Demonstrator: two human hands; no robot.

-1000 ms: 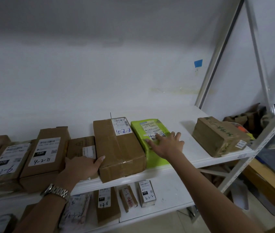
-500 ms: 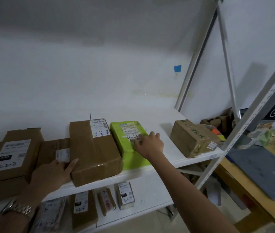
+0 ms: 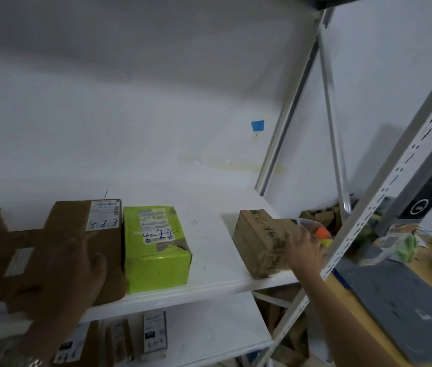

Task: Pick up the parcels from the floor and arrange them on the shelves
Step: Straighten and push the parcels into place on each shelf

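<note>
While small labelled cartons stand on the lower white shelf nearest me, the person's left hand lies flat, fingers loose, on the big brown cardboard box on the white shelf board above, which sits hard against the lime-green taped parcel to its right. Well apart from it along that board, the right hand touches the near right end of the brown paper-wrapped parcel beside the slotted metal upright, too blurred to tell whether it grips. Behind, a blue tape square sticks to the white wall.
</note>
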